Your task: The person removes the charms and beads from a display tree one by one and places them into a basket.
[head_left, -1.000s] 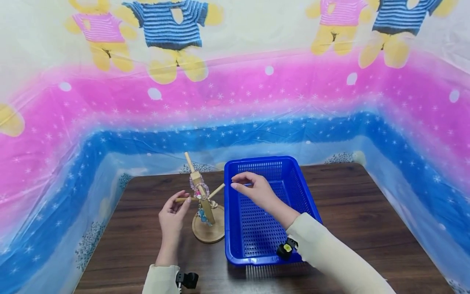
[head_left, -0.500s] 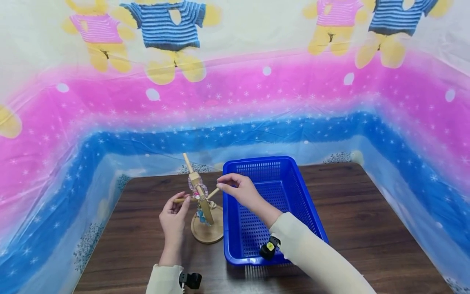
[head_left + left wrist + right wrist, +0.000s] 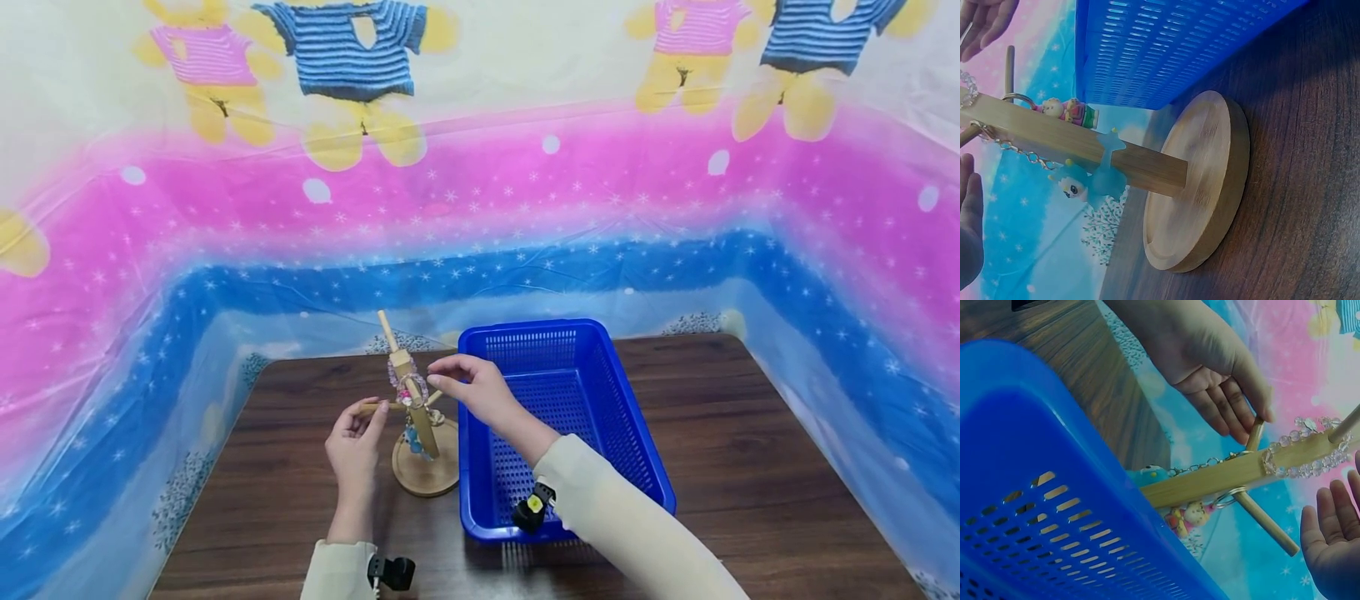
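Note:
A wooden stand [image 3: 424, 429] with a square post, several pegs and a round base [image 3: 1194, 194] stands left of the basket. My left hand [image 3: 352, 446] pinches the end of its left peg [image 3: 1255, 434] between thumb and fingers. Clear beaded bracelets [image 3: 1316, 467] hang high on the post. Lower down hang a keychain with a light blue figure [image 3: 1107, 181] and another with a small pink-and-green figure [image 3: 1079, 114]. Over the basket's left rim, my right hand [image 3: 483, 392] reaches toward the post, its fingers loosely bent, with nothing seen in them.
A blue slotted plastic basket [image 3: 467, 467] stands right beside the stand, under my right forearm. Both rest on a dark wood-grain table [image 3: 765, 450]. A printed cloth [image 3: 480, 258] with teddy bears surrounds the table's back and sides.
My right hand has moved left from above the basket, past its rim to beside the post. My left hand keeps its pinch on the peg, and the stand has not moved.

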`<state>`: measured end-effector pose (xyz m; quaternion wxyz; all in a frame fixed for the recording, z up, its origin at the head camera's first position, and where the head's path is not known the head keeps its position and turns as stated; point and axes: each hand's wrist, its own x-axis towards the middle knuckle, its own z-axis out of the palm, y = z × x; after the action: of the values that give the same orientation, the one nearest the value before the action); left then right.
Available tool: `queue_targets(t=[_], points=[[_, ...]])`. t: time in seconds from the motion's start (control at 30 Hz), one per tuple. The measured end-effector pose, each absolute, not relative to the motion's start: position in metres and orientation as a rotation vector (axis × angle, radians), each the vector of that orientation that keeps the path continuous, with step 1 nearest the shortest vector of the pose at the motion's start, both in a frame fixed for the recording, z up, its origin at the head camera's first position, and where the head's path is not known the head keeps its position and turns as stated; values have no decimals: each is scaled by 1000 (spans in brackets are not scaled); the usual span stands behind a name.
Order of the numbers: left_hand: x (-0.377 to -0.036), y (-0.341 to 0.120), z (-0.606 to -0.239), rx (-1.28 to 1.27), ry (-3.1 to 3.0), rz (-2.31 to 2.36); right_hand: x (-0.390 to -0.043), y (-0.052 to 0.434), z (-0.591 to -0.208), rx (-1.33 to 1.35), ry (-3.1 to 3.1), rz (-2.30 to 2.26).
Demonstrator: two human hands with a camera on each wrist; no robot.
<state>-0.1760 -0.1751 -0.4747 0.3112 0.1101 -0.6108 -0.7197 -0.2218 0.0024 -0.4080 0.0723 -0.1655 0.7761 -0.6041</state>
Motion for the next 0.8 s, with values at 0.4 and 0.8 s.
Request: queue_targets(t=[0.4, 0.8], points=[[-178, -175, -478, 272, -1455, -2020, -223, -7, -410, -503, 2326, -1831], [-181, -177, -479, 244, -1448, -2045, -224, -10, -412, -517, 2268, -1884]])
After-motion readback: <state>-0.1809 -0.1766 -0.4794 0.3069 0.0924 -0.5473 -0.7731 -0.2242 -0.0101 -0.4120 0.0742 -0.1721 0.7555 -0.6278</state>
